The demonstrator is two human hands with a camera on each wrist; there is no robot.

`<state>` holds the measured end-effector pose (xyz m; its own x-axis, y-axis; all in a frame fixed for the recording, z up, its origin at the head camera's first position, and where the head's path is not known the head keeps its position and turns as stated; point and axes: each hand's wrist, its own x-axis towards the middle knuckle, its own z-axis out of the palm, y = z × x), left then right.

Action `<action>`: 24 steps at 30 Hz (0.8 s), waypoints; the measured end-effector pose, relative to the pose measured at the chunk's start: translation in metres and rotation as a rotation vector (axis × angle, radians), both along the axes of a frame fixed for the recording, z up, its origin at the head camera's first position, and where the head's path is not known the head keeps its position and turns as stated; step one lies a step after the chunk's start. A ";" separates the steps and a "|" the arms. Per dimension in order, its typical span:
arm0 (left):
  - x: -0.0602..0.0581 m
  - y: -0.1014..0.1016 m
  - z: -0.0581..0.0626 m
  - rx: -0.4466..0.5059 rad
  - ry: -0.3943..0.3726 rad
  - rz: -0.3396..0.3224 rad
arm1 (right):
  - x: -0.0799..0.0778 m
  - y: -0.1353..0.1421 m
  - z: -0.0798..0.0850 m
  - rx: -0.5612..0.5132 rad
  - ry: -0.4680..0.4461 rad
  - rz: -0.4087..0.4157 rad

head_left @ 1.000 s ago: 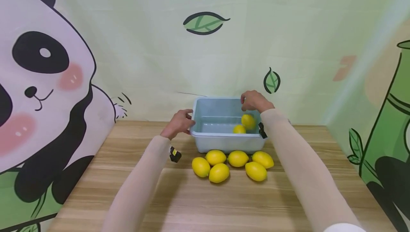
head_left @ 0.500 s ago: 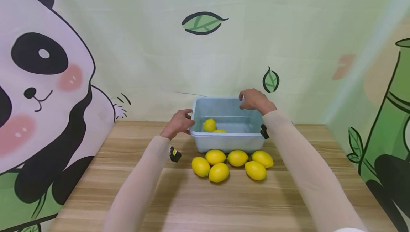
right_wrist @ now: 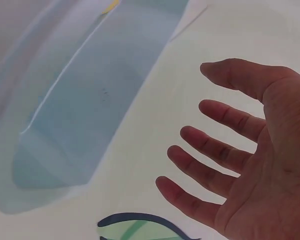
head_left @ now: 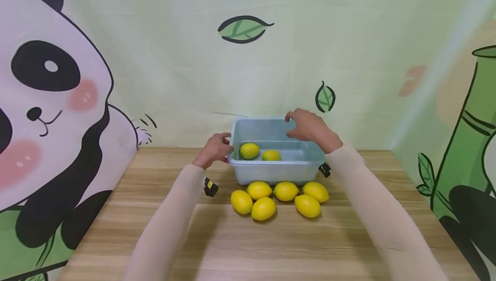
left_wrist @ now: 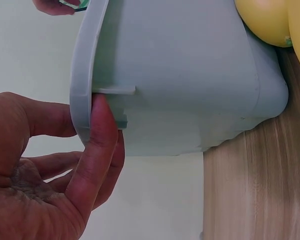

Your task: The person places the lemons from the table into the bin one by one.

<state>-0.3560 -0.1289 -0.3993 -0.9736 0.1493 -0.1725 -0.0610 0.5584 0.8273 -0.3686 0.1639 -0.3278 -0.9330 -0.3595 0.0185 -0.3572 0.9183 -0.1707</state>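
A light blue plastic basin (head_left: 277, 174) stands on the table against the back wall. Two yellow lemons lie inside it, one lemon (head_left: 249, 151) at the left and another lemon (head_left: 271, 155) nearer the middle. My left hand (head_left: 214, 148) pinches the basin's left rim; in the left wrist view its fingers (left_wrist: 102, 130) curl under the rim's outer lip. Above the right part of the basin hovers my right hand (head_left: 311, 128), its fingers (right_wrist: 210, 150) spread and holding nothing in the right wrist view.
Several more lemons (head_left: 264, 208) lie on the wooden table (head_left: 248, 251) right in front of the basin, in a left cluster and a right one. A cloth backdrop (head_left: 186, 70) printed with a panda and leaves rises behind the table.
Both lemons in the basin have rolled from its right side to the left, one then coming back towards the middle. My right hand has shifted slightly and its fingers have spread. The left hand stays put.
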 end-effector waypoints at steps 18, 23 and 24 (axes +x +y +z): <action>0.002 -0.001 0.001 0.000 -0.013 -0.007 | 0.079 0.008 -0.007 -0.074 0.233 0.137; 0.001 -0.002 -0.001 0.012 -0.013 -0.007 | 0.095 0.009 -0.011 -0.084 0.250 0.146; 0.001 -0.001 -0.001 0.014 -0.013 -0.008 | 0.098 0.009 -0.012 -0.088 0.252 0.148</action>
<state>-0.3547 -0.1303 -0.4000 -0.9702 0.1591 -0.1828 -0.0673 0.5476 0.8340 -0.2709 0.1732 -0.3400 -0.8324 -0.4784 0.2797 -0.5276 0.8385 -0.1361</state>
